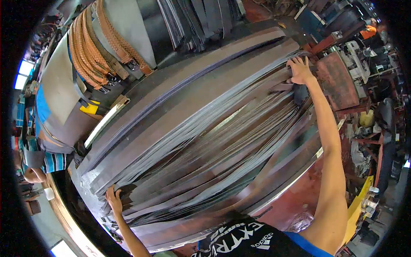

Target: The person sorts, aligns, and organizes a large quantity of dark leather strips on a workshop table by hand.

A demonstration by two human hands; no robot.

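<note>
Long thin dark leather strips [239, 120] lie in a loose, tangled bundle across the worktable, running from lower left to upper right. At the lower left end of the bundle, my left hand [114, 201] has its fingers bent around the strip ends. My right hand [301, 70] grips the upper right end, fingers over the strips and thumb below. Just above the bundle lies a wide brown leather band [192, 103], with a narrower stack of dark strips [184, 88] beyond it. The strips hide parts of both hands' grip.
Braided tan belts [87, 47] and black strips [201, 21] lie at the far side. A rusty metal plate [336, 79] and machinery stand right. Another person's striped sleeve [55, 162] shows at left; someone in orange [368, 31] is far right. Red floor [295, 192] shows near me.
</note>
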